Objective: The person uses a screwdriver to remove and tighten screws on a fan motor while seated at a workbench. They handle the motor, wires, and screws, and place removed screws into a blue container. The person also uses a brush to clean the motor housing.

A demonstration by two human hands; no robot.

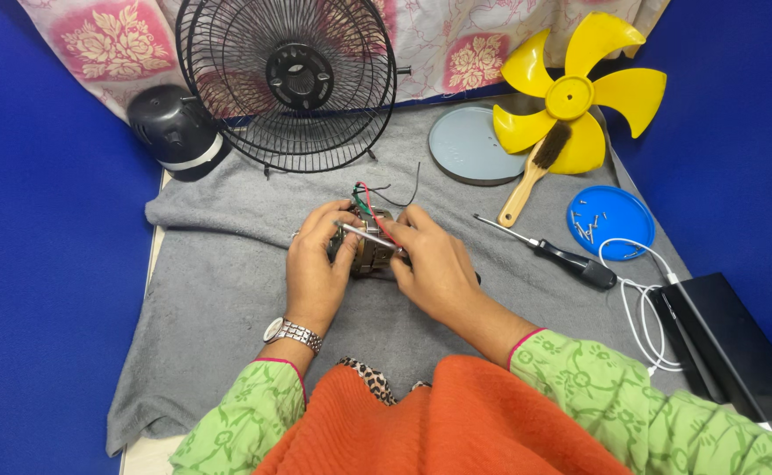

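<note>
- Underneath everything lies a grey towel [219, 281], rumpled along its far edge and spread over a pale table [144, 453] whose bare wood shows only at the near left corner.
- Blue walls [43, 220] close in on both sides, and a flowered pink and cream curtain [109, 40] hangs across the back.
- At the far edge of the towel stands a black wire fan guard [287, 81], upright, with a black motor cover [173, 130] just beside it to the left.
- To the right lie a round grey disc [467, 145], a yellow fan blade [579, 92] and a wooden-handled brush [535, 171] resting partly across the blade.
- Further right sit a blue lid [610, 220] holding small screws, a black-handled screwdriver [549, 251], a white cable [645, 308] and a black box [729, 347].
- Near the middle of the towel, between both hands, is the fan motor [370, 246]: a small, brownish metal block with red, green and black wires curling up from its far side.
- A thin metal shaft [364, 232] crosses the motor's top.
- The left hand [314, 264] grips the motor's left side, fingers curled round it, a metal watch [291, 332] on the wrist.
- The right hand [434, 259] closes over the motor's right side, fingertips pressed to the top by the shaft.
</note>
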